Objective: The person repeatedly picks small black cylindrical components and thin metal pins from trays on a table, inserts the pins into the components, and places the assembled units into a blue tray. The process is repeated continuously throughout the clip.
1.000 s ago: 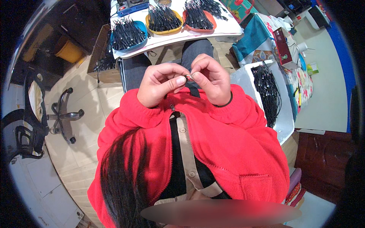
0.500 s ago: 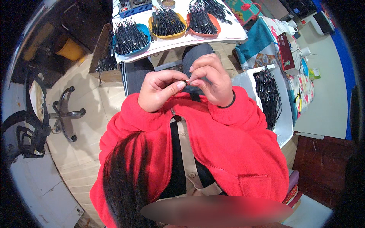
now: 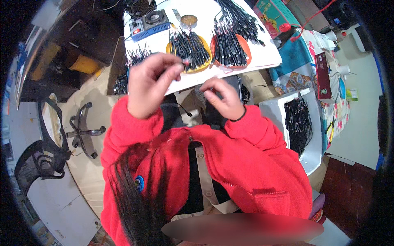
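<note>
My left hand (image 3: 151,80) is raised at the table's near edge, thumb and fingers pinched together just left of the yellow tray (image 3: 209,51). A thin black cable (image 3: 184,110) with a plug end hangs out below this hand over my lap, and its upper part is hidden behind the hand. Black cables (image 3: 191,48) with bare wire tips fill the yellow tray. My right hand (image 3: 225,99) hovers above my lap, thumb and forefinger apart, nothing visible between them. Beyond it, an orange tray (image 3: 246,49) holds more black cables (image 3: 230,47).
Behind the trays stand a blue-fronted device (image 3: 150,25) and a round tin (image 3: 188,20). Loose black cables (image 3: 242,20) lie at the table's far right. To my right, a white foam box (image 3: 314,151) contains a cable bundle (image 3: 298,123). A wheeled chair base (image 3: 86,130) is at left.
My hands were together over my lap, working at a small wire end. Now they are apart: the left has gone forward and left, the right slightly down. The view has shifted too.
</note>
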